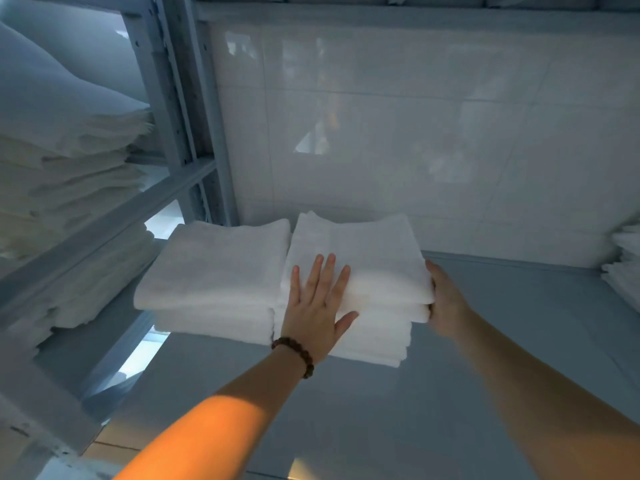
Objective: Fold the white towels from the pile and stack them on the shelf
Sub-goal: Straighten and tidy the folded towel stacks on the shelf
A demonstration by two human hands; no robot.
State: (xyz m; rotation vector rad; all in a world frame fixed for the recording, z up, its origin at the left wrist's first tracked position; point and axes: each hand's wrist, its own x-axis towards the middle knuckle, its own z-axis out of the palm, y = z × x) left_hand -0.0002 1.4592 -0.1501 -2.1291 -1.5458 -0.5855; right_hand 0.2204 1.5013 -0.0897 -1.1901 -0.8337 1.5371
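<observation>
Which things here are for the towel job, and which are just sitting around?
For the job: top towel, stack under it, left stack, shelf, left hand, right hand.
Just there: bracelet, wall, linen on left rack, pile at right edge.

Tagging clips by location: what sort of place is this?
Probably a linen storeroom, perhaps at a hotel or laundry. Grey metal shelves hold stacks of folded white towels, more white linen is piled at left, and the back wall is white tile.
</observation>
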